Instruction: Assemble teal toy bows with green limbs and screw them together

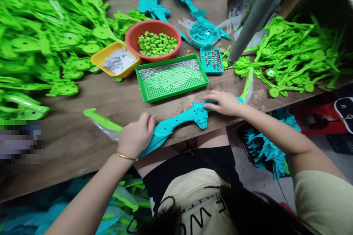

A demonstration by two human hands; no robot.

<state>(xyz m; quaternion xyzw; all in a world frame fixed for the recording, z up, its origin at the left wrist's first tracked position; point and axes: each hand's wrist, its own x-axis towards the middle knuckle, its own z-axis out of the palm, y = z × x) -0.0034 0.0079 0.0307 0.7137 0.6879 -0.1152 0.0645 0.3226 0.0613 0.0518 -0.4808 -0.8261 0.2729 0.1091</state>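
A long turquoise plastic part (179,118) lies across the front edge of the bench, with a bracket-like bulge at its middle. My left hand (137,134) is closed around its left end. On its right end rests my right hand (224,102), thumb and fingers curved over the plastic. A lime-green arm with a clear strip (106,125) sticks out past my left hand, and a similar green arm (248,84) rises beyond my right hand. How these arms join the turquoise part is hidden by my hands.
Behind the part stand a green perforated tray (176,97) of screws, a red bowl (132,44), a yellow tub (121,73) and a small turquoise tray (211,70). A grey screwdriver-like tool (256,14) hangs at right. Green parts pile up left (55,36) and right (292,51).
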